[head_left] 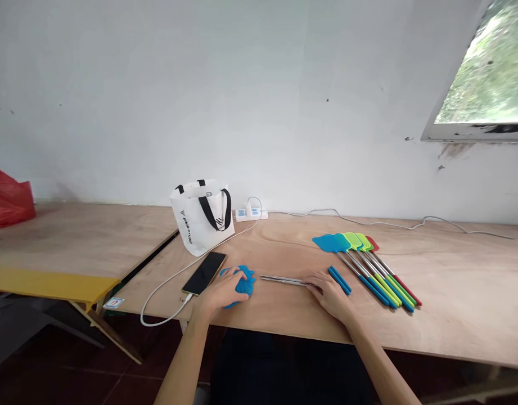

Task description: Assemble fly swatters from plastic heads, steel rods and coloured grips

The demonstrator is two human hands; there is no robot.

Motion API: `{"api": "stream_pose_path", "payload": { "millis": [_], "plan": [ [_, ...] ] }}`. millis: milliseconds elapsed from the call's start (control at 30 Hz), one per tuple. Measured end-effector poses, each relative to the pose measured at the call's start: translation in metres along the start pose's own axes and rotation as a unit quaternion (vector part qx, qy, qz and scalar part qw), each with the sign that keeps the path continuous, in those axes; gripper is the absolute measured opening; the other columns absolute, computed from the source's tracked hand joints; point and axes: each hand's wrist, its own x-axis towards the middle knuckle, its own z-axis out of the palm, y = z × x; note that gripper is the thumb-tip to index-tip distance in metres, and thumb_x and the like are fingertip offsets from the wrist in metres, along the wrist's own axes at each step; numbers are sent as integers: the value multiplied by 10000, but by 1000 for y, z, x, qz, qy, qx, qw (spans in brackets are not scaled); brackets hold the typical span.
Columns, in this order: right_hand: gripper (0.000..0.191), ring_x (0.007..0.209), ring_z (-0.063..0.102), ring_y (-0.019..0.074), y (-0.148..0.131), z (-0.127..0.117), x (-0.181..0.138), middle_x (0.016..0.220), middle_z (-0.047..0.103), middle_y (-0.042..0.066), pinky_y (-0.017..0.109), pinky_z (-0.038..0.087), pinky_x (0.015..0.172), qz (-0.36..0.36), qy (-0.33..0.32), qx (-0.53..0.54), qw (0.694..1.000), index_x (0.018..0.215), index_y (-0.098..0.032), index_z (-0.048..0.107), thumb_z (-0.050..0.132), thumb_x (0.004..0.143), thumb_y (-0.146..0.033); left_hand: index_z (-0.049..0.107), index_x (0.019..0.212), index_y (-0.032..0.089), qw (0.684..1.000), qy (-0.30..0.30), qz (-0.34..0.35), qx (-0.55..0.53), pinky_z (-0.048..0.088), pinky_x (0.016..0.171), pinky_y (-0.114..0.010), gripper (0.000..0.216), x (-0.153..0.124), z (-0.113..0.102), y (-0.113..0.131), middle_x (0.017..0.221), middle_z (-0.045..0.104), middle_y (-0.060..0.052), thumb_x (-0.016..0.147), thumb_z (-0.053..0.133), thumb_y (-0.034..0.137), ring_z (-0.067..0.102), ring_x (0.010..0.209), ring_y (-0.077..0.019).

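My left hand (223, 288) lies over the blue fly swatter heads (245, 286), its thumb and fingers curled onto them; how many are stacked is hidden. Slim metal rods (279, 279) lie on the table to the right of the heads, pointing left. Their right ends are under the fingers of my right hand (324, 289), which are closed on them. Just beyond that hand, two blue handle grips (339, 280) rest side by side. Several whole fly swatters (379, 275) in blue, green and red lie fanned at the right, heads away from me.
A black phone (205, 273) on a white cable lies left of my left hand. Behind it stands a white bag (202, 216) with black handles. A power strip (251, 214) sits against the wall. On the left table (73, 236) is a red bag (9, 199).
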Motion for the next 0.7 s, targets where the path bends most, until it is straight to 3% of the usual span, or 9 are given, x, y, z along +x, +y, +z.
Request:
{"api": "stream_pose_path", "payload": {
  "millis": [133, 300, 433, 567, 700],
  "plan": [
    [315, 1066, 668, 237, 0, 1, 0, 1116, 747, 59, 409, 522, 975, 4, 1, 5, 1000, 1134, -285, 750, 456, 1019, -291, 587, 1203, 266, 1000, -1, -13, -8, 438, 1079, -418, 481, 4, 1, -3, 1408, 591, -77, 765, 712, 420, 499, 1369, -324],
    [318, 1079, 660, 243, 4, 3, 0, 1126, 742, 60, 420, 507, 997, 12, -8, 7, 1000, 1127, -287, 748, 448, 1021, -299, 494, 1419, 253, 999, 22, 16, -33, 296, 1209, -428, 644, 19, 9, -9, 1600, 417, -98, 842, 680, 470, 346, 1500, -301],
    [316, 1085, 657, 245, 4, 3, -1, 1123, 741, 50, 419, 502, 994, 11, -9, -4, 1000, 1126, -295, 744, 447, 1020, -292, 487, 1445, 261, 995, 63, 57, -51, 290, 1219, -423, 603, 30, 17, -10, 1618, 391, -78, 889, 640, 438, 337, 1504, -275],
    [320, 1099, 648, 252, 2, 3, -2, 1137, 735, 54, 438, 489, 1004, 14, -12, -7, 1000, 1132, -288, 735, 433, 1027, -296, 500, 1444, 286, 993, 89, 51, -58, 333, 1201, -426, 582, 35, 22, -12, 1632, 371, -55, 898, 637, 433, 354, 1496, -277],
    [303, 1096, 640, 253, 0, 4, -2, 1138, 728, 55, 444, 478, 1006, 19, -16, -12, 1000, 1114, -277, 727, 437, 1028, -293, 518, 1419, 273, 987, 135, 64, -56, 272, 1236, -426, 521, 38, 24, -15, 1611, 413, -52, 907, 596, 326, 366, 1491, -256]
  ]
}}
